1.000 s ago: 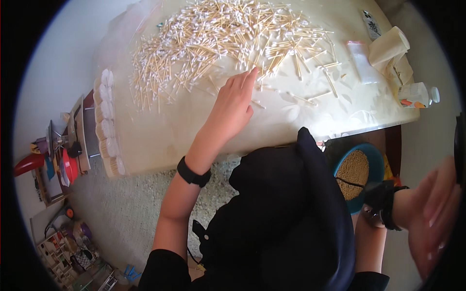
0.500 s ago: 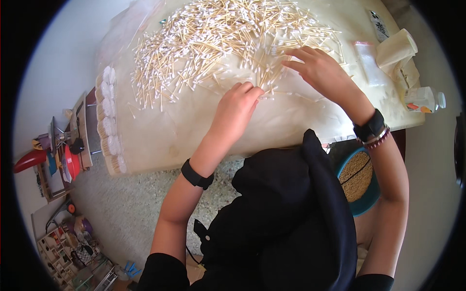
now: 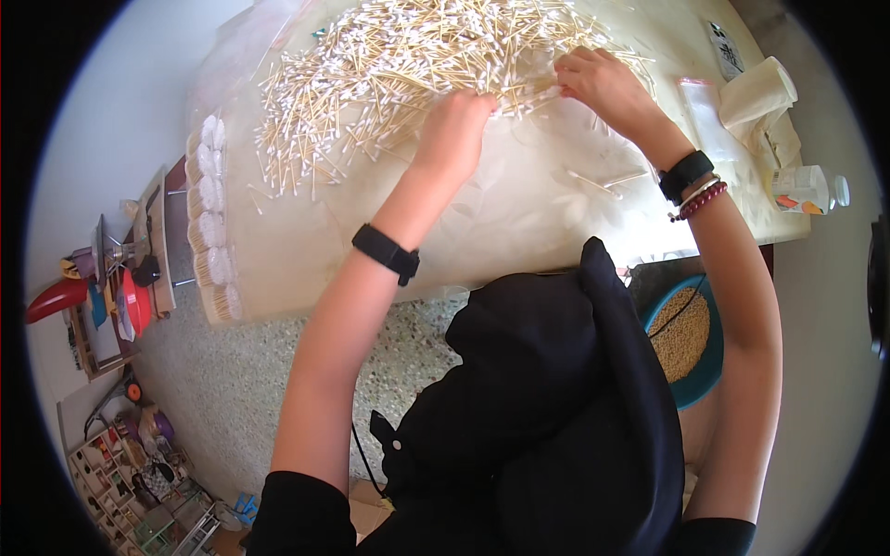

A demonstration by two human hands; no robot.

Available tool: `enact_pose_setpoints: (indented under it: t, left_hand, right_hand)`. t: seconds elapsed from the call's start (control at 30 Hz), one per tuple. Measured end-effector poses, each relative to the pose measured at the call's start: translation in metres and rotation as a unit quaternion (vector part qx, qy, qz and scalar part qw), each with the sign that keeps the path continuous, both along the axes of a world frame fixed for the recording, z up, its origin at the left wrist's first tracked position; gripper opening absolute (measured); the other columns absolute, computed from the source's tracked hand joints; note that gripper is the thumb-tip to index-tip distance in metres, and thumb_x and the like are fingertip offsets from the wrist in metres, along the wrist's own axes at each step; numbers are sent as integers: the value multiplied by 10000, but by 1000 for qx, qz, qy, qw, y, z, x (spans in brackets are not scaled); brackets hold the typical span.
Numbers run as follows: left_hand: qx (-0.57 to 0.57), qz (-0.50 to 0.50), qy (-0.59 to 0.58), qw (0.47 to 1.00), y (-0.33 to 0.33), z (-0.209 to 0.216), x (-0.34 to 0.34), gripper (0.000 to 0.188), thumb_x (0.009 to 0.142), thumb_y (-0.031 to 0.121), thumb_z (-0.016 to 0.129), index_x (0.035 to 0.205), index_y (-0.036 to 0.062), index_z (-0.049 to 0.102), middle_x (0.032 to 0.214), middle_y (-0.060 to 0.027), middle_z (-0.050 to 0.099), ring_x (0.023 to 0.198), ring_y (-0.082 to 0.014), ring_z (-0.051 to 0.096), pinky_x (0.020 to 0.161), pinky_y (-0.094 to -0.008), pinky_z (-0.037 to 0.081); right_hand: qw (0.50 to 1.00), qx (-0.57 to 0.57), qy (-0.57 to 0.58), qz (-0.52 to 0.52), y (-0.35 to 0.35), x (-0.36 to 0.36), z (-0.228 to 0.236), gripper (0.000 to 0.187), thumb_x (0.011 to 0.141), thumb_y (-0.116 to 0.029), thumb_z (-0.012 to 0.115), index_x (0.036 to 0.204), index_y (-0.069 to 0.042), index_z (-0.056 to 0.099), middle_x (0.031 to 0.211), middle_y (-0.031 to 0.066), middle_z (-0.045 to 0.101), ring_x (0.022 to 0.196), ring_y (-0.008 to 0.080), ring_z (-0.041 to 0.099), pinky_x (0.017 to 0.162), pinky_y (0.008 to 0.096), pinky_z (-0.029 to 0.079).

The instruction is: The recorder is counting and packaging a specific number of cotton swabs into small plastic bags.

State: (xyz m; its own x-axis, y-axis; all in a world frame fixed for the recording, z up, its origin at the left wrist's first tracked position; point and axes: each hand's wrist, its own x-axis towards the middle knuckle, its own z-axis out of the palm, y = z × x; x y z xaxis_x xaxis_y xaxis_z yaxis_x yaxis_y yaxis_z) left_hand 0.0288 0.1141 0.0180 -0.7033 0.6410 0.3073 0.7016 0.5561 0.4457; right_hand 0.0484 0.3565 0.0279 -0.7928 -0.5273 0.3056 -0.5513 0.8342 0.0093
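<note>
Upper centre of the frame: broad, tangled heap of thin pale-wood cotton swabs with white cotton tips (image 3: 389, 69), spread on a cream, glossy-covered worktop (image 3: 315, 250). Sticks straight and slender, straw-toned, crossing at all angles; tips small, rounded, bright white. Densest toward the top edge, looser at lower left.

Left hand (image 3: 454, 134) at the heap's lower edge, fingers curled inward, back of hand uppermost; any grasp on swabs hidden, impossible to tell. Right hand (image 3: 607, 85) farther right, fingers bent, tips among swabs; grasp likewise unclear. Between both, a few swabs lying roughly crosswise.

Right of centre, below the right hand: few stray swabs (image 3: 607, 183), well apart from the heap.
</note>
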Motion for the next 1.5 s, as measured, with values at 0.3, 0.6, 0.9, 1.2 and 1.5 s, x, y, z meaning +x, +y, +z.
enact_pose_setpoints:
  t: [0.3,0.6,0.9,1.2,1.5]
  left_hand:
    - [24,42,-71,996,-22,28,-14,202,767,-24,655,944,34,576,773,-139,630,748,-245,639,666,-329,502]
    - [57,-15,-306,950,-37,46,58,288,771,-25,670,973,47,479,744,-70,621,711,-169,627,674,-294,509]
    - [47,-31,-247,967,-41,21,82,241,763,10,688,914,30,501,810,-86,608,769,-202,613,704,-310,499]
    - [-10,-25,-8,1000,-49,18,55,155,800,-11,590,948,36,585,1071,-89,572,1002,-260,541,852,-356,448]
    - [-80,-66,-87,991,-55,21,58,127,790,46,641,908,41,594,927,-89,520,901,-269,535,785,-370,453]
  right_hand:
    - [972,-165,-39,-164,10,2,14,168,889,-225,556,929,-64,579,823,123,634,778,321,595,701,407,467]
    - [901,-351,-203,-156,-8,39,28,129,921,-123,533,955,1,543,804,84,650,784,171,646,723,300,490]
    - [868,-335,-351,-108,-62,74,20,158,881,-166,572,920,-15,597,723,138,641,684,270,630,653,348,485]
    - [923,-211,-300,-115,-73,82,23,172,878,-182,561,901,-14,586,776,196,625,756,374,602,680,431,472]
    - [940,-175,-247,-154,-55,81,28,153,864,-162,581,906,-15,572,764,171,621,720,353,598,648,402,473]
